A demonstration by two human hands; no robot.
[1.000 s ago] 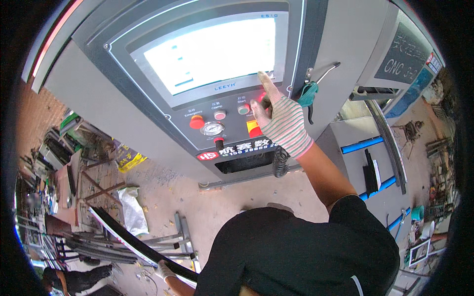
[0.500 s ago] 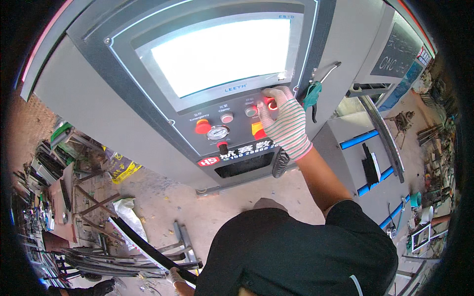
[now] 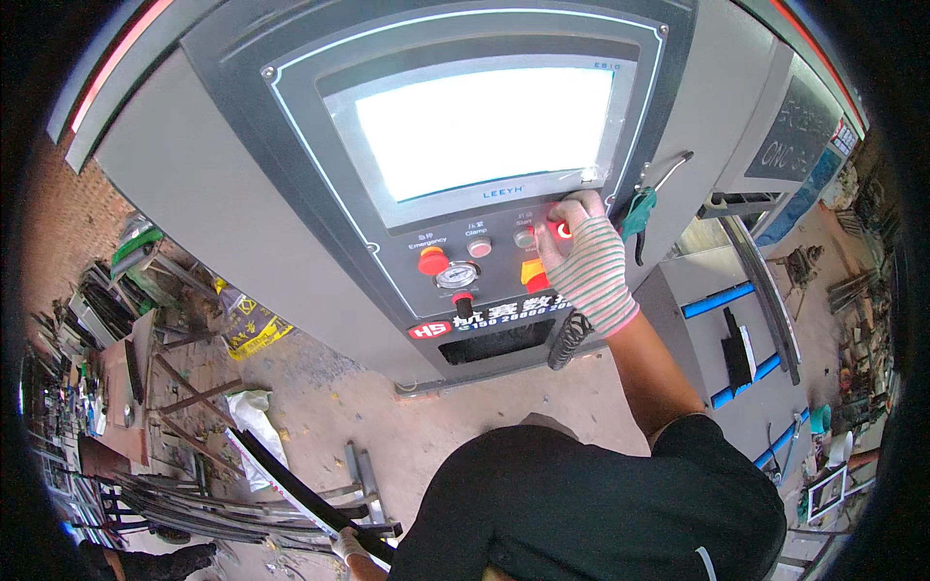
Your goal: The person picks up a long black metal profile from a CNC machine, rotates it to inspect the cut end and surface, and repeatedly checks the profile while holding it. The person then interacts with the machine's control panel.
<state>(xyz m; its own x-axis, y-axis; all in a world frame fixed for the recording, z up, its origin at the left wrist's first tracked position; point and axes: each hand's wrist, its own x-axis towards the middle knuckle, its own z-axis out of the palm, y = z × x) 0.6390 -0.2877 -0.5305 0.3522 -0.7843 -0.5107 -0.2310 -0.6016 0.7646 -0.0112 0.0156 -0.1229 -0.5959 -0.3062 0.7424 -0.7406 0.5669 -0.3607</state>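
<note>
My right hand (image 3: pixel 593 271), in a striped white glove, is at the right end of the control panel's button row. Its thumb and bent fingers close around a red-lit switch (image 3: pixel 565 230). Beside the thumb is a pale round button (image 3: pixel 524 238). Below it is a yellow and red switch (image 3: pixel 534 275), partly behind the hand. Low on the left, my left hand (image 3: pixel 347 545), also gloved, is wrapped around a long black profile bar (image 3: pixel 291 486) with a pale edge. My body covers the bar's near end. Above the buttons, the screen (image 3: pixel 487 131) glows white.
The panel also carries a red emergency button (image 3: pixel 433 260), a pressure gauge (image 3: pixel 456 276) and a pink button (image 3: pixel 480 248). An air gun (image 3: pixel 639 211) hangs at right, near a coiled hose (image 3: pixel 570 341). Metal profiles (image 3: pixel 223 513) lie on the floor at lower left. Blue-striped supports (image 3: pixel 719 300) stand at right.
The head view has shifted, so the panel sits further right and slightly lower. My right hand stays at the red-lit switch, and my left hand keeps hold of the profile bar.
</note>
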